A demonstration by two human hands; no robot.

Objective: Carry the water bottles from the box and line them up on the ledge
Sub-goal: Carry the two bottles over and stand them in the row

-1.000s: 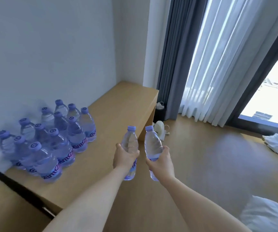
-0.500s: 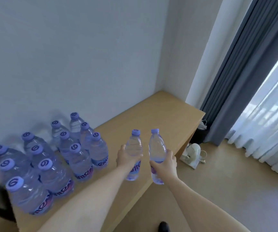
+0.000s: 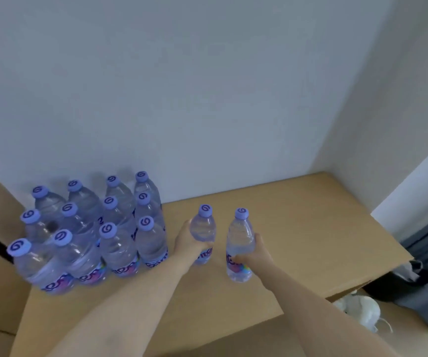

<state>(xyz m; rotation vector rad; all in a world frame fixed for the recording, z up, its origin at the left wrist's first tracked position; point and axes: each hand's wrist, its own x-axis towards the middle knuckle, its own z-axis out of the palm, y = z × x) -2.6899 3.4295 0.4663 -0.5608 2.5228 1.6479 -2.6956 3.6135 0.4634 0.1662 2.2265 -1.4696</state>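
Purple-capped bottles point(image 3: 203, 234) point(image 3: 240, 247), one gripped by each of the hands point(image 3: 188, 240) point(image 3: 258, 253), seemingly reach the ledge point(image 3: 310, 228).

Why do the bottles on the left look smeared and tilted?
Head view: the nearest standing bottles at the left edge are motion-blurred and splayed outward by the wide-angle lens; the bottle in the right hand is sharper; soft, even light leaves faint shadows on the wall.

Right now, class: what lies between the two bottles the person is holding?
Nothing stands there. In the head view, only bare ledge shows between the left-hand bottle and the right-hand bottle.
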